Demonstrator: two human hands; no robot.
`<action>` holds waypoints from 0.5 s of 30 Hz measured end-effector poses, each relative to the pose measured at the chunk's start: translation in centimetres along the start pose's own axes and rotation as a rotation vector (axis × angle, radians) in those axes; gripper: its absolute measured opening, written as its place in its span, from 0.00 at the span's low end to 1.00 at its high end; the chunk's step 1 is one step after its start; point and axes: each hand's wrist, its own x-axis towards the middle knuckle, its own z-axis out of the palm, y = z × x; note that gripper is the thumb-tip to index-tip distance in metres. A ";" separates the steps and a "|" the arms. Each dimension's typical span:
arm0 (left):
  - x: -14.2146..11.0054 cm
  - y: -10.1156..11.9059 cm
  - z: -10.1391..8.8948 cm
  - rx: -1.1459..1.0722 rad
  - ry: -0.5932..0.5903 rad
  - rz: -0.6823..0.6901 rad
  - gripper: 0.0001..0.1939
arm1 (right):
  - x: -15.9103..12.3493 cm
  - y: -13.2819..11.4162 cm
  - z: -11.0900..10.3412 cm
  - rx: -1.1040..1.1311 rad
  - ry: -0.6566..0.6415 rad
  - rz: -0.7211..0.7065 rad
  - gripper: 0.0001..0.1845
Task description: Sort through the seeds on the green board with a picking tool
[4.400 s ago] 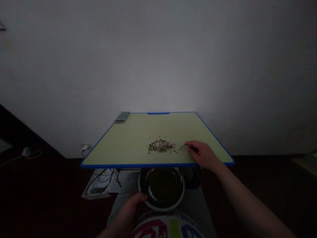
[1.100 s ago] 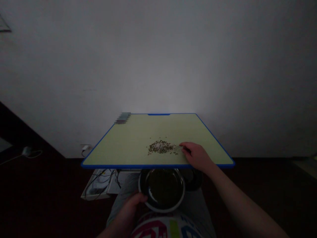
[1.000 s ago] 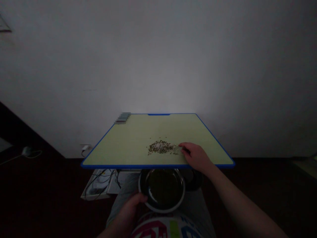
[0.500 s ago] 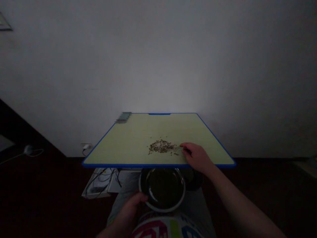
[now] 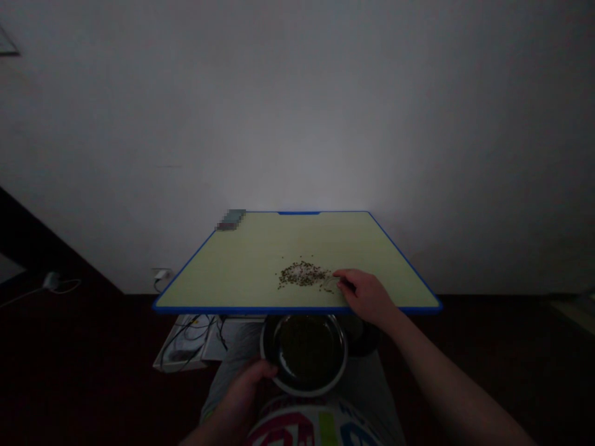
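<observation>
My left hand (image 5: 253, 379) grips the rim of a round metal bowl (image 5: 346, 356), its thumb over the near left edge. The bowl rests on my lap below the table edge, with a dark greenish mass inside, too dim to make out. On the small table (image 5: 260, 241) lies a spread pile of brown grains (image 5: 304, 274) mixed with white bits. At the pile's right side, my right hand (image 5: 367, 294) has thumb and forefinger closed on a thin see-through piece (image 5: 329, 282), whose kind is unclear. Its tip touches or nearly touches the grains.
A second dark bowl (image 5: 367, 341) stands right of the metal one, partly under the table. Blurred out, a flat item (image 5: 231, 220) lies at the far left corner. Cables lie in a white box (image 5: 181, 356) on the floor. The wall stands behind the table.
My right hand has shifted slightly left, toward the grains, with the see-through piece. A few grains at the pile's right edge have moved. My left hand and the bowl have stayed put.
</observation>
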 end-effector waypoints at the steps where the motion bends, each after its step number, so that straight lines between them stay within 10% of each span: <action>1: 0.0 -0.1 0.0 0.001 -0.008 0.000 0.21 | 0.0 -0.1 0.1 -0.004 0.004 0.003 0.15; 15: 0.0 -0.3 0.1 0.027 -0.014 0.040 0.16 | -0.2 0.3 -0.1 0.019 0.006 -0.006 0.15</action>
